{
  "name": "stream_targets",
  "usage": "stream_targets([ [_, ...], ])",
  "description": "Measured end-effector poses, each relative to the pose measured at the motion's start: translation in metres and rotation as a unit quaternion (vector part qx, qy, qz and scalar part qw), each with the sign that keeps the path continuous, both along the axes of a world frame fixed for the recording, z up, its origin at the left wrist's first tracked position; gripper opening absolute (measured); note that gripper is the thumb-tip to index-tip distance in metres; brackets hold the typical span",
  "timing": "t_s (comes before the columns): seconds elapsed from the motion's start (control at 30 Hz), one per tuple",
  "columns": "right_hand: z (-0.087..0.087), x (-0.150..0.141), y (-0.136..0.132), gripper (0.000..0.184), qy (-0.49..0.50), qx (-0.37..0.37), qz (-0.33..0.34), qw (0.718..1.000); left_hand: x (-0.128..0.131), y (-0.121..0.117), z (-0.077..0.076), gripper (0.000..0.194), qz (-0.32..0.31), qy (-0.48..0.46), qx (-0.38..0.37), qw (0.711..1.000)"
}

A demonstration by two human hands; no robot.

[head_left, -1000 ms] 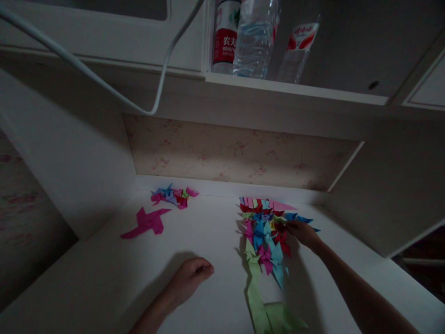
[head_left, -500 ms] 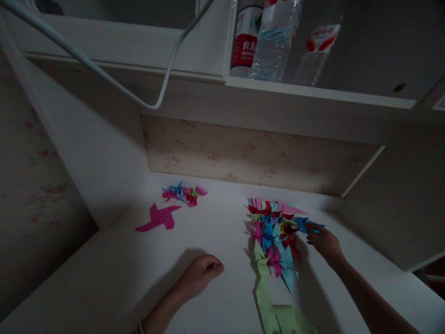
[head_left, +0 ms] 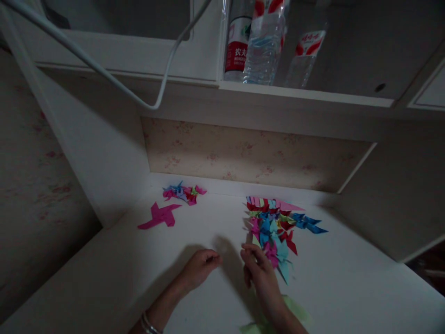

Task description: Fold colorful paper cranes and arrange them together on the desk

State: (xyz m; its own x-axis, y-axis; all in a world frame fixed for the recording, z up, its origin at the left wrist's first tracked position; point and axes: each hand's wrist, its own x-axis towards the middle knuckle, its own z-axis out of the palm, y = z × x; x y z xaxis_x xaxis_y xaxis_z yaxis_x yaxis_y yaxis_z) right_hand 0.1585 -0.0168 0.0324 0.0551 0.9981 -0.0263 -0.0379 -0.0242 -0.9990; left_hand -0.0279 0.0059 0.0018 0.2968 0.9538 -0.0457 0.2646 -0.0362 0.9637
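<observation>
My left hand [head_left: 202,267] rests over the white desk [head_left: 194,227], thumb and fingers curled together, with nothing visible in them. My right hand [head_left: 260,273] hangs over the light green paper, its fingers loosely bent and apart; I see nothing in them. It covers most of a long green strip, leaving a folded green sheet [head_left: 295,310] showing near the bottom edge. Just beyond lie folded paper cranes in rows: a magenta crane [head_left: 271,254], a light blue one [head_left: 283,260], a red one [head_left: 288,241] and a dark blue one [head_left: 308,222] at the right.
A small heap of coloured paper cranes [head_left: 184,192] lies at the back left, with a larger magenta folded paper [head_left: 160,216] in front of it. Plastic bottles [head_left: 264,51] stand on the shelf above. A white cable [head_left: 114,90] hangs across the upper left.
My right hand has left the dark blue crane at the right and moved left and nearer, over the green paper. The blue crane stays on the desk. My left hand has hardly moved.
</observation>
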Motion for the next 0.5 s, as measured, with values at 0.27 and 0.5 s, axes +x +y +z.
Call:
stream_targets([
  [0.27,-0.033,-0.06,0.025,0.025,-0.047,0.068,0.02,0.996,0.0,0.0,-0.003,0.032,0.035,-0.006,0.008,0.999],
  [0.5,-0.037,-0.052,0.022,0.026,-0.1,0.056,0.046,0.992,0.001,0.001,-0.006,0.029,0.017,-0.024,-0.002,1.0],
])
